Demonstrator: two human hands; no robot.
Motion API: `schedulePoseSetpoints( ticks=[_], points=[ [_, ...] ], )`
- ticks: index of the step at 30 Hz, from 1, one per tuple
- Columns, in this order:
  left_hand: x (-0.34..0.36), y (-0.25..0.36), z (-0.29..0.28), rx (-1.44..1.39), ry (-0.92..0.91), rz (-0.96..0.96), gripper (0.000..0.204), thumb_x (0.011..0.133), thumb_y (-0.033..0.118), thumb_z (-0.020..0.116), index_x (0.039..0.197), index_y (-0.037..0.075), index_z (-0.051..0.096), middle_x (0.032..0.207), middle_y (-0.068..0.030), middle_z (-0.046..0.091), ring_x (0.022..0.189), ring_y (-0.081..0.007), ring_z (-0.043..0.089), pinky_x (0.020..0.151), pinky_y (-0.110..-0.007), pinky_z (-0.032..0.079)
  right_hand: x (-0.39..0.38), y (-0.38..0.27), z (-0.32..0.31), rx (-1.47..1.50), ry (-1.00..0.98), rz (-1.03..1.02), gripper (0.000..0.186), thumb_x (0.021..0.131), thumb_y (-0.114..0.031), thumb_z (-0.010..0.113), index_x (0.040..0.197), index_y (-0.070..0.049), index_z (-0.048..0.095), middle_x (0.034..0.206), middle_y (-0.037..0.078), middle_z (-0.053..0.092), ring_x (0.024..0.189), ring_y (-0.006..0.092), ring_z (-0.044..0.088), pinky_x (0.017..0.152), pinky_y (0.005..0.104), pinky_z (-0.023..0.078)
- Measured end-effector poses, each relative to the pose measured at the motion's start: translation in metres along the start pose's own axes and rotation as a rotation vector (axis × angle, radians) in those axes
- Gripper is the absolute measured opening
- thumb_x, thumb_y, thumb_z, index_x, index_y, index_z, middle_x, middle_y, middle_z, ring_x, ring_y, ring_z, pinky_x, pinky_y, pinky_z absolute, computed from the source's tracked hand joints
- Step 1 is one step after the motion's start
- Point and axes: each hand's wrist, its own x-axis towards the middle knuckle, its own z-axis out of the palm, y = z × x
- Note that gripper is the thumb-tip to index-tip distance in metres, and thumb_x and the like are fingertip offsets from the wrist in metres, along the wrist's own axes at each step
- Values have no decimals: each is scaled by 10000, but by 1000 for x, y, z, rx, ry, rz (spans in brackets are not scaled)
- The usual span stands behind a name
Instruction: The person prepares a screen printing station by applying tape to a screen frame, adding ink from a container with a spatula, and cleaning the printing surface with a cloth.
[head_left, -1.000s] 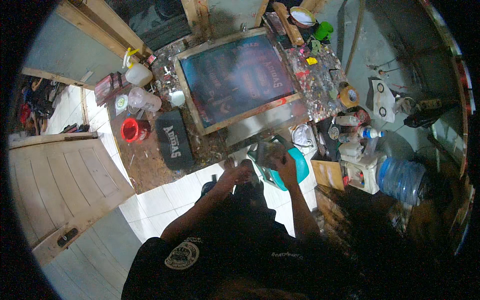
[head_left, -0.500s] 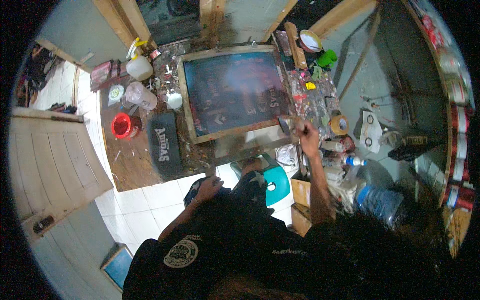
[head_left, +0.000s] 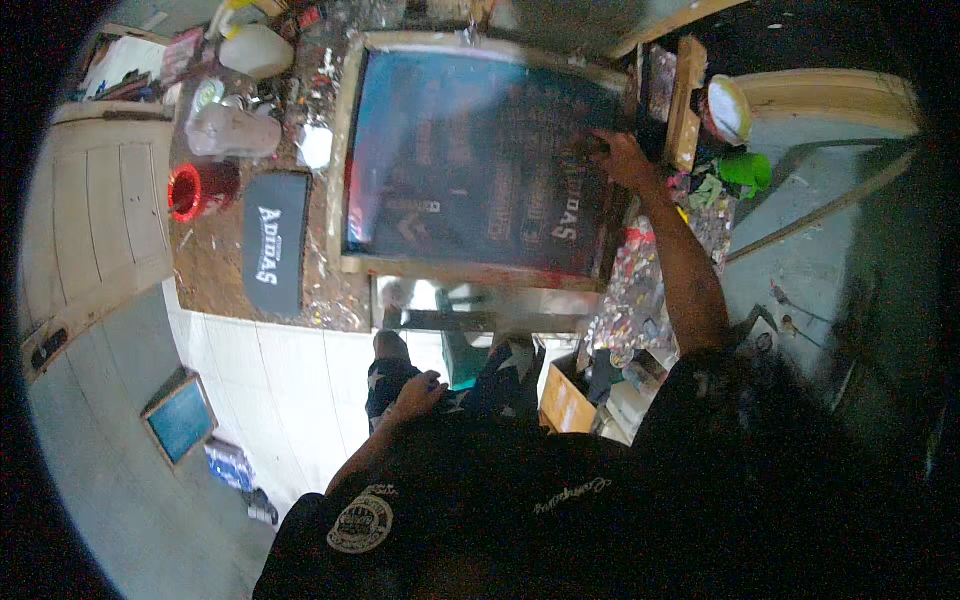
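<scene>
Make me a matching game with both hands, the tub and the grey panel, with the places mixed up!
Things:
1. left hand
2. right hand
3. tub
4. grey panel

Places and colours:
A. at the right side of the screen
B. flat, between the tub and the screen
C. by the starry shorts
D. red, near the left edge of the table

Pairs: 1-C, 2-A, 3-D, 4-B

Right hand (head_left: 624, 163) blurred, grip unclear
</scene>
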Motion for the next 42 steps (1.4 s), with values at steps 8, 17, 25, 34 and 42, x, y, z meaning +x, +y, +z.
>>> schedulePoseSetpoints(
  ticks=[8, 17, 25, 34, 42],
  points=[
    [32, 10, 53, -192, 10, -154, 412, 883, 335, 652, 1108, -8, 605, 935, -206, 693, 810, -318, 702, 752, -430, 546, 15, 37, 11, -186, 170, -275, 489, 822, -199, 692, 1257, -10, 571, 1097, 218, 662, 1000, 389, 644, 885, 441, 514],
    [62, -39, 133, 165, -52, -121, 599, 841, 397, 659, 1289, 26, 519, 1288, -227, 543, 1227, -384, 490, 1011, -493, 407, 11, -6, -15, -16, -40, -158, 481, 764, -149, 700, 1211, -4, 597, 1090, 207, 666, 1000, 386, 643, 890, 426, 509],
    [131, -6, 189, 654, -324, 136, 974, 773, 536, 697, 1475, 11, 272, 1538, -173, 277, 1433, -359, 219, 1149, -546, 188, 9, 17, -15, -361, 160, -378, 459, 817, -164, 683, 1240, -19, 579, 1114, 211, 657, 971, 361, 655, 842, 407, 510],
    [181, 25, 161, 735, -452, 96, 920, 795, 519, 670, 1466, 24, 282, 1516, -171, 296, 1405, -364, 247, 1134, -545, 196, 4, 8, -16, -130, 0, -278, 496, 806, -161, 678, 1268, -35, 546, 1075, 236, 648, 1018, 408, 618, 865, 443, 493],
    [192, 22, 138, 718, -514, 39, 833, 818, 480, 650, 1433, 21, 326, 1466, -184, 346, 1357, -370, 302, 1106, -527, 238, -3, 10, -4, -130, 106, -273, 477, 796, -141, 684, 1238, -34, 540, 1036, 252, 642, 981, 446, 606, 848, 487, 484]
  ],
)
